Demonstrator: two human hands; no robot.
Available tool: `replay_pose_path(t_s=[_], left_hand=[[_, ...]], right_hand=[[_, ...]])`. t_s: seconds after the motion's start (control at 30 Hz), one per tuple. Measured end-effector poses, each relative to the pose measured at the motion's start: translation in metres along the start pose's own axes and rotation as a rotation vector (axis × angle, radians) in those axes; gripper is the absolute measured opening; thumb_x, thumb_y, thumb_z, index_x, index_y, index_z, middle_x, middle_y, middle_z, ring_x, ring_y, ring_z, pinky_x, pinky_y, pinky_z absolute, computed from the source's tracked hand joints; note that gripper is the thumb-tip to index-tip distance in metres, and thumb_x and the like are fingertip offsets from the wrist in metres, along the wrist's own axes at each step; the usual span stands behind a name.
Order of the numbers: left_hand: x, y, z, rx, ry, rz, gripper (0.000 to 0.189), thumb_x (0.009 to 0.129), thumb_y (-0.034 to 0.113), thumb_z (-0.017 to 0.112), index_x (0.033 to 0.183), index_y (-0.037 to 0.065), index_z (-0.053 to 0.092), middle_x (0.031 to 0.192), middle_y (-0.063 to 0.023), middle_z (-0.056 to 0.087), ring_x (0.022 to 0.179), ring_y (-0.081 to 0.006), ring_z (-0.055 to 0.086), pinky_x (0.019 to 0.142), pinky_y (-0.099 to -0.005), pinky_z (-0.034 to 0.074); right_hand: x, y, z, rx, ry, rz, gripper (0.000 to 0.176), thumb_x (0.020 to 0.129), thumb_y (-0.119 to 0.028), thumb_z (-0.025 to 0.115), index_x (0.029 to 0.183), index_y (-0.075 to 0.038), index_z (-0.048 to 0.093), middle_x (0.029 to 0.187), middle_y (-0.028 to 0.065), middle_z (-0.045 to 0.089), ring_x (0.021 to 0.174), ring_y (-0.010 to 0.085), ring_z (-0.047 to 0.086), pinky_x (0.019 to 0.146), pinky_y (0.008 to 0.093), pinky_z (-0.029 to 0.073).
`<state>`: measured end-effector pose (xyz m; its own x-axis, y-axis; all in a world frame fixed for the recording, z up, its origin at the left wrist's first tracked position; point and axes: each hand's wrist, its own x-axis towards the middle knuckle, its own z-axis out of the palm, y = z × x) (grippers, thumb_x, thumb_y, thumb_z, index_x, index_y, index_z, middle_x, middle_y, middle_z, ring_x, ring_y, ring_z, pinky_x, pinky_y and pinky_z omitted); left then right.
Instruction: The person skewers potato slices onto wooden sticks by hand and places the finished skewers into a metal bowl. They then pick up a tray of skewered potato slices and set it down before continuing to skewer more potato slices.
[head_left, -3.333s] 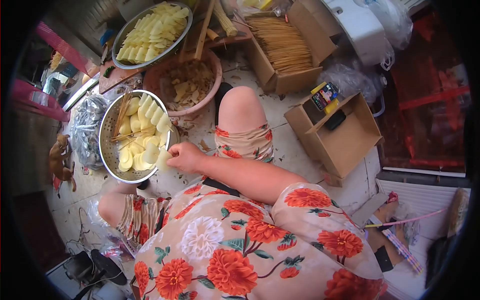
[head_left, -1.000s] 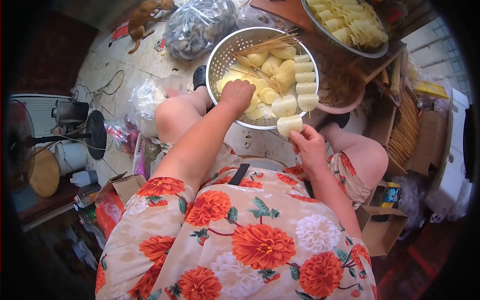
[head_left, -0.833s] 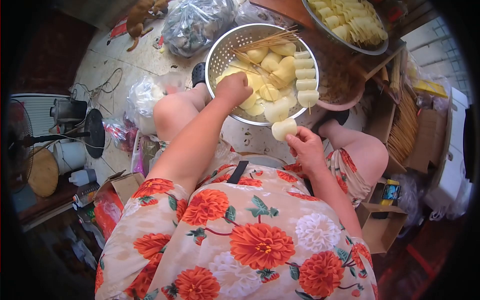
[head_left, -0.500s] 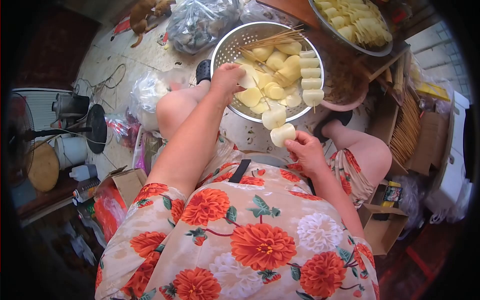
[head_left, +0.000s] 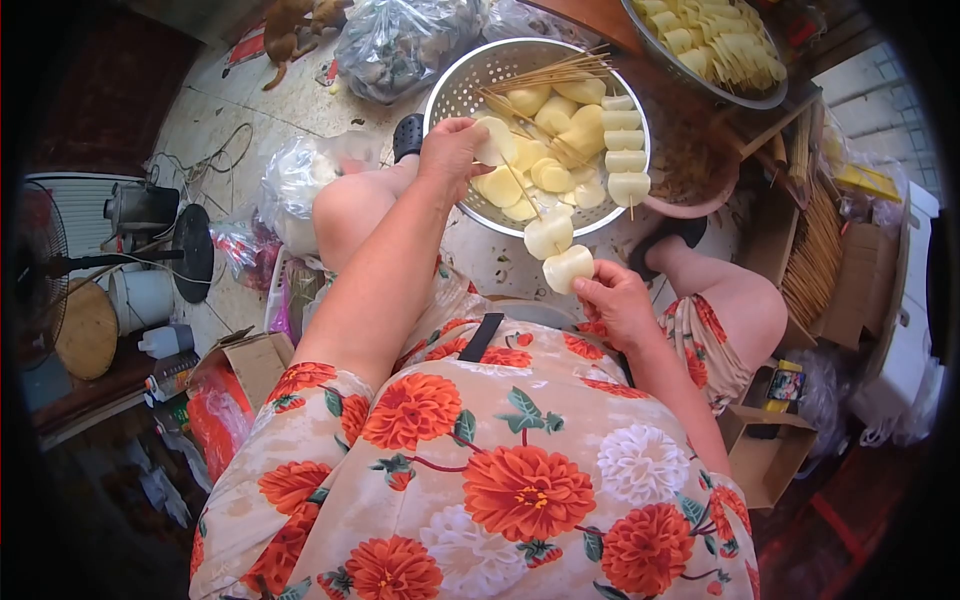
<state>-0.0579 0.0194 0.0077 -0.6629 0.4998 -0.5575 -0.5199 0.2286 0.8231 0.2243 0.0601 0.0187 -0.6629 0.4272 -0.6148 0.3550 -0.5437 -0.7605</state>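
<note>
My left hand point(head_left: 450, 155) pinches a thin, pale potato slice point(head_left: 496, 142) over the left side of a perforated metal colander point(head_left: 446, 92). My right hand point(head_left: 614, 300) is closed at the lower end of a wooden skewer point(head_left: 521, 188) with two folded potato slices point(head_left: 548, 234) on it. The skewer slants up and left, its tip close to the slice in my left hand; whether it touches cannot be told. Inside the colander lie loose slices point(head_left: 502, 187), larger potato pieces point(head_left: 580, 135) and bare skewers point(head_left: 550, 72). A loaded skewer point(head_left: 626, 160) rests along its right rim.
A metal bowl of loaded potato skewers point(head_left: 715, 45) stands at upper right. Beside my right knee is a box of bare skewers point(head_left: 810, 260). Plastic bags point(head_left: 405, 45), a fan point(head_left: 190, 252), a cardboard box point(head_left: 250, 365) and a brown animal point(head_left: 288, 35) are around.
Both hands keep their grips and barely move. The view shifts slightly, and the slice in my left hand is turned a little against the skewer's tip area.
</note>
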Motion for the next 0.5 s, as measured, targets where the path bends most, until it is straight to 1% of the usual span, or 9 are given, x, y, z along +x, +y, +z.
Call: replay_pose_path(t_s=[0.13,0.2,0.23,0.3,0.5], left_hand=[[-0.003,-0.001,-0.001,0.017,-0.027,0.02,0.017,0.083,0.011,0.062,0.097,0.01,0.053,0.092,-0.0051,0.06,0.08,-0.0183,0.061,0.065,-0.0366,0.054],[0.002,-0.006,-0.005,0.065,-0.113,-0.011,0.016,0.084,0.014,0.06,0.097,0.009,0.053,0.093,-0.0056,0.06,0.081,-0.0192,0.062,0.066,-0.0367,0.054],[-0.001,-0.006,-0.003,0.066,-0.113,-0.011,0.016,0.084,0.014,0.06,0.097,0.009,0.053,0.093,-0.0056,0.06,0.081,-0.0192,0.062,0.066,-0.0367,0.054],[-0.011,-0.008,0.001,0.051,-0.125,-0.05,0.016,0.08,0.013,0.058,0.094,0.004,0.054,0.091,-0.009,0.059,0.081,-0.0226,0.061,0.063,-0.0373,0.054],[-0.016,-0.014,0.002,-0.017,-0.055,-0.031,0.015,0.081,0.01,0.057,0.094,0.004,0.054,0.094,-0.0099,0.058,0.079,-0.0217,0.06,0.063,-0.0379,0.054]], right_hand=[[-0.003,-0.004,0.003,-0.036,0.03,0.01,0.011,0.083,-0.013,0.065,0.092,-0.006,0.063,0.067,-0.0038,0.056,0.053,0.0036,0.046,0.043,0.0186,0.036],[-0.002,-0.003,0.001,-0.039,0.028,0.007,0.011,0.083,-0.013,0.065,0.091,-0.006,0.063,0.067,-0.0036,0.056,0.052,0.0037,0.046,0.042,0.0187,0.035],[-0.001,-0.002,0.001,-0.043,0.026,0.004,0.011,0.083,-0.012,0.064,0.091,-0.005,0.063,0.066,-0.0035,0.055,0.052,0.0037,0.046,0.042,0.0189,0.035],[0.001,0.001,0.001,-0.049,0.022,-0.008,0.011,0.083,-0.012,0.064,0.091,-0.005,0.063,0.066,-0.0034,0.055,0.052,0.0038,0.046,0.042,0.019,0.035],[0.002,0.001,0.004,-0.064,0.011,-0.017,0.012,0.083,-0.012,0.064,0.091,-0.004,0.063,0.065,-0.0033,0.054,0.052,0.0038,0.045,0.042,0.0193,0.034]])
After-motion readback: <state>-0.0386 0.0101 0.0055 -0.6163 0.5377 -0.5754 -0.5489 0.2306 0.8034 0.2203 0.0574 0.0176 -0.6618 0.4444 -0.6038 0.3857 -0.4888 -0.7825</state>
